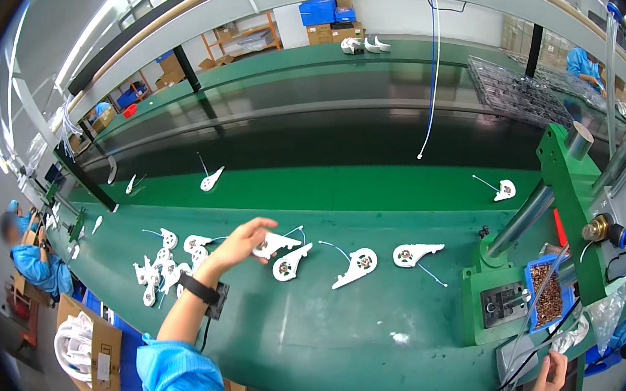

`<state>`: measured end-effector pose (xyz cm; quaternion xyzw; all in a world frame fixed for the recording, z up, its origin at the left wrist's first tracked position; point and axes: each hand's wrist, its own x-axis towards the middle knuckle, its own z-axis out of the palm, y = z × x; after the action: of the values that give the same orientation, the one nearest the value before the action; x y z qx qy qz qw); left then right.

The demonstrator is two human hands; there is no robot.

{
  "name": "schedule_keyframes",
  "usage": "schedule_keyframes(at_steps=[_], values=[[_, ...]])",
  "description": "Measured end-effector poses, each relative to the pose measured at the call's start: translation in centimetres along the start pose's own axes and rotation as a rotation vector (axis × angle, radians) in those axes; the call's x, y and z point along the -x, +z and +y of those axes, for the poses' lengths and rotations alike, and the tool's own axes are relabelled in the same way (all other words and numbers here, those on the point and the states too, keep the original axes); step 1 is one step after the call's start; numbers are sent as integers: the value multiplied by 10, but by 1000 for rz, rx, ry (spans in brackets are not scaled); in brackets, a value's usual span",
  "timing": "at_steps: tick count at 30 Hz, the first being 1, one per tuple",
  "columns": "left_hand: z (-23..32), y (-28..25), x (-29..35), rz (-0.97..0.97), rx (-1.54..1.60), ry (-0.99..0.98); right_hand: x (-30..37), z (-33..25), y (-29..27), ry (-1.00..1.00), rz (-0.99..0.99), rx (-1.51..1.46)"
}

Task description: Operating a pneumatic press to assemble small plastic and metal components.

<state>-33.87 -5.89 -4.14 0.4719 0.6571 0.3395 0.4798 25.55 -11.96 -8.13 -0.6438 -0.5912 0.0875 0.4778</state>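
Observation:
My left hand (239, 246) reaches over the bench, its fingers round a white teardrop-shaped plastic part (270, 246) with a thin cable. Right beside it lies another white part (290, 263). Two more, a part with a blue-white cable (358, 267) and one farther right (414, 255), lie spaced out on the bench. A cluster of several white parts (162, 270) is left of my forearm. At the lower right, my right hand (545, 381) is beside the bench edge below the press, fingers apart, nothing visible in them.
A green press (497, 277) stands on the right. Beside it is a blue bin (546, 293) of small brass-coloured pieces. A dark conveyor (319, 132) runs behind the green bench (345, 334). A cable (433, 79) hangs overhead. A person (39, 260) sits at far left.

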Motion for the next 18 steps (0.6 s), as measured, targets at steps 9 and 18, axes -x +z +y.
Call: schedule_keyframes(at_steps=[9, 18], values=[[-40, -4, 16, 87, -156, -75, 14, 6, -9, 9, 2, -12], [-9, 2, 21, 530, -991, 228, 16, 8, -10, 23, 4, 24]])
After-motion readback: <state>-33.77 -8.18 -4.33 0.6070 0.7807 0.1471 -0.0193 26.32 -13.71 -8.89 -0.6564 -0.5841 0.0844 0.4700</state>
